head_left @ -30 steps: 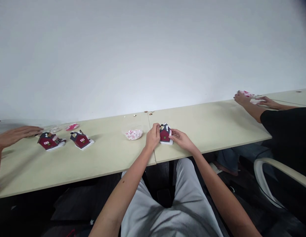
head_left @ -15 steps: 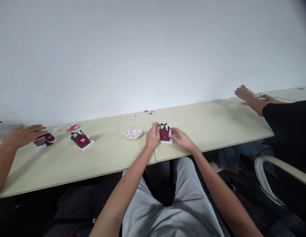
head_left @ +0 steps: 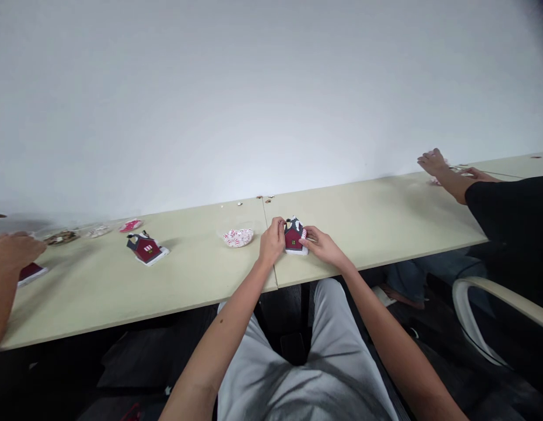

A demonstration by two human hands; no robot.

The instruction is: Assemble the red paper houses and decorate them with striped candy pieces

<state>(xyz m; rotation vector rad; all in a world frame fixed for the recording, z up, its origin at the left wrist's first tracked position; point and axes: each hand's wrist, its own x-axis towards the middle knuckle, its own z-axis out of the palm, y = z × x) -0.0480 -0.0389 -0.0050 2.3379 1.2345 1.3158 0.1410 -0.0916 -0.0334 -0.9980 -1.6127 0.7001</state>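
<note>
Model house (head_left: 293, 238): dark red front, small greenish window, dark roof with white patches, white base; upright over the table just right of the seam, between the person's two hands. Whether the base rests on the tabletop cannot be told.
Left hand (head_left: 271, 242): clamped on the house's left side, fingers up by the roof.
Right hand (head_left: 322, 244): closed on the house's right side, thumb at the front — by a red-and-white striped part.
Clear bag (head_left: 238, 237): lies left of the left hand, well apart from it, with red-and-white pieces inside.
Small scraps (head_left: 268, 200): scattered near the wall, behind the house.
Second house (head_left: 147, 250): farther left, tilted in view, same red and dark colouring.
Packets along the back: a pink one (head_left: 131, 225), a whitish one (head_left: 98, 231) and a brown heap (head_left: 63, 237).
Co-worker at left: one hand (head_left: 17, 250), blurred, over a red piece with a white edge — mostly hidden.
Co-worker at right: black sleeve (head_left: 512, 202), both hands near small pinkish items, too blurred to tell.
Table (head_left: 201, 269): pale, set against a white wall (head_left: 271, 88).
</note>
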